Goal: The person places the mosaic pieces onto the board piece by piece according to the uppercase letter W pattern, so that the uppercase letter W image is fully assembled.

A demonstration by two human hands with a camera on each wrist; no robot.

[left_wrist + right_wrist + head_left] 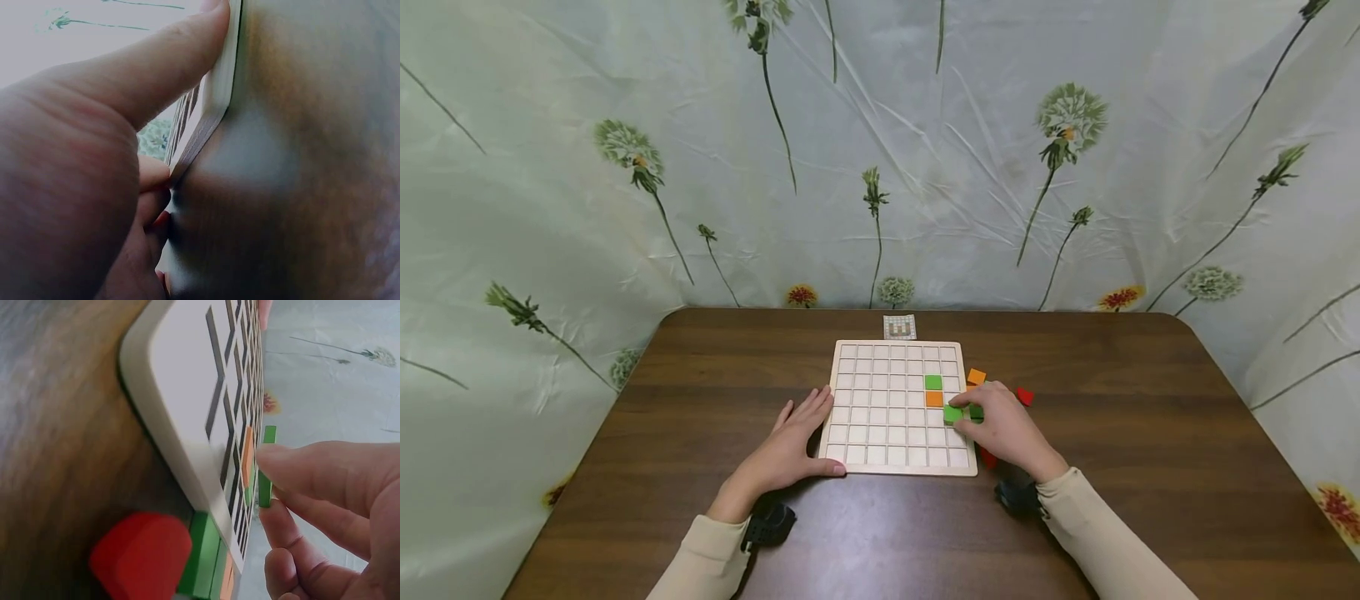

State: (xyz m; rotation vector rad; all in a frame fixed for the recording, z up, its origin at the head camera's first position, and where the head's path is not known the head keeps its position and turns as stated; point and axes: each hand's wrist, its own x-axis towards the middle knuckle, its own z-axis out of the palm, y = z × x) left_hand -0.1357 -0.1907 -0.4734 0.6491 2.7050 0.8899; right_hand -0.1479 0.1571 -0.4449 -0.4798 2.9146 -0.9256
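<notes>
A pale wooden grid board [898, 470] lies on the table, with a green square tile [933, 382] and an orange tile [934, 399] set in its cells, one below the other. My left hand [786, 450] rests against the board's left side, fingers extended along the edge and thumb at the near left corner. Over the right part of the grid, my right hand [1007, 429] pinches another green tile [952, 414] between thumb and fingers. The right wrist view shows this held green tile [265, 490] edge-on, close above the board's surface.
Loose pieces lie along the board's right side: orange [977, 376], dark green [976, 412] and red ones [1025, 396], partly hidden by the right hand. A small patterned card [899, 327] lies behind the board. Floral fabric [925, 167] hangs beyond the brown table [737, 350].
</notes>
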